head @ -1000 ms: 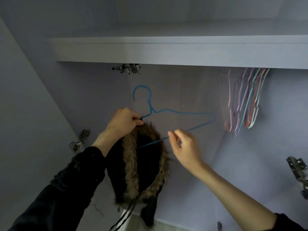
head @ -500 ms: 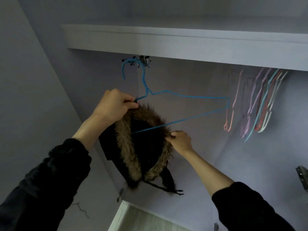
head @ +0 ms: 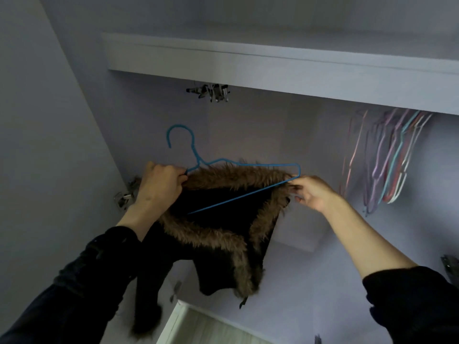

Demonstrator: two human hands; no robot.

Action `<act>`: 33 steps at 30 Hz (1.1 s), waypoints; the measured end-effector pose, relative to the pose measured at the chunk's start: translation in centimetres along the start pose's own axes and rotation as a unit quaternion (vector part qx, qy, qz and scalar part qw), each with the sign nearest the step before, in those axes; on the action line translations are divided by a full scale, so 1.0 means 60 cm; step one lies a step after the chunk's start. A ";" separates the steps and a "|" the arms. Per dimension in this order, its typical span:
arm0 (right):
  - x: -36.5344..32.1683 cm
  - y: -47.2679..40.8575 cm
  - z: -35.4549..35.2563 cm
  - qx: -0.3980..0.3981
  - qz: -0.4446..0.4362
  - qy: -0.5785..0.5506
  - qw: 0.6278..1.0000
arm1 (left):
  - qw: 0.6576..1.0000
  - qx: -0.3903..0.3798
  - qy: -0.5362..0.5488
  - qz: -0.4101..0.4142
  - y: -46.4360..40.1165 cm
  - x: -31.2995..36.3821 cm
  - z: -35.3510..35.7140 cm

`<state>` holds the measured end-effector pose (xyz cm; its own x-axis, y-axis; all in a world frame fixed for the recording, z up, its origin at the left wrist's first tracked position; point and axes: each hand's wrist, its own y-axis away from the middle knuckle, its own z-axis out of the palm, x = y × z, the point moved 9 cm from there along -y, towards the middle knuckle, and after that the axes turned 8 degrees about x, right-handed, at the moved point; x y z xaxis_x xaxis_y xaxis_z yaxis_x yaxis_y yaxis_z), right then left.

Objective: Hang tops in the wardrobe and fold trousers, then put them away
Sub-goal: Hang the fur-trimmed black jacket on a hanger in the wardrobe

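Note:
A black top (head: 223, 247) with a brown fur collar hangs on a blue wire hanger (head: 181, 135), held up inside the wardrobe. My left hand (head: 159, 187) grips the hanger's left shoulder together with the fur collar. My right hand (head: 313, 192) pinches the fur collar at the hanger's right corner. The collar is stretched along the hanger's top wire. The hook points up and hangs free, below the metal rail bracket (head: 211, 91).
A white shelf (head: 273, 65) spans the wardrobe above. Several empty coloured hangers (head: 392, 160) hang at the right. Metal door hinges (head: 124, 197) sit on the left wall, another hinge (head: 450, 266) at the right edge. The wardrobe's pale floor edge (head: 173, 321) shows below.
The hanger has come down from near the rail bracket. My right hand moved right to the hanger's corner, spreading the fur collar across the top wire.

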<state>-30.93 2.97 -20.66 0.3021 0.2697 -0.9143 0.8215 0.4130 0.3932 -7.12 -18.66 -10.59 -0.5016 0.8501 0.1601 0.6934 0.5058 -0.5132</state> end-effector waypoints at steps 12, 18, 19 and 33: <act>-0.031 0.015 -0.012 -0.016 0.030 -0.038 0.999 | 0.961 0.076 0.250 -0.085 -0.016 0.005 -0.004; -0.060 0.023 -0.030 -0.004 0.007 -0.054 0.998 | 0.950 0.112 0.289 -0.046 -0.012 0.034 -0.018; -0.063 0.024 -0.034 0.000 0.005 -0.056 0.998 | 0.950 0.123 0.284 -0.031 -0.011 0.043 -0.022; -0.098 0.043 -0.060 -0.005 0.010 -0.003 1.000 | 0.990 0.119 -0.002 0.077 0.011 0.047 0.013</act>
<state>-32.30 5.57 -13.92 0.3214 0.2726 -0.9069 0.8106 0.4160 0.4122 -8.49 -16.05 -11.10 -0.4018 0.9136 0.0618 0.6202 0.3212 -0.7157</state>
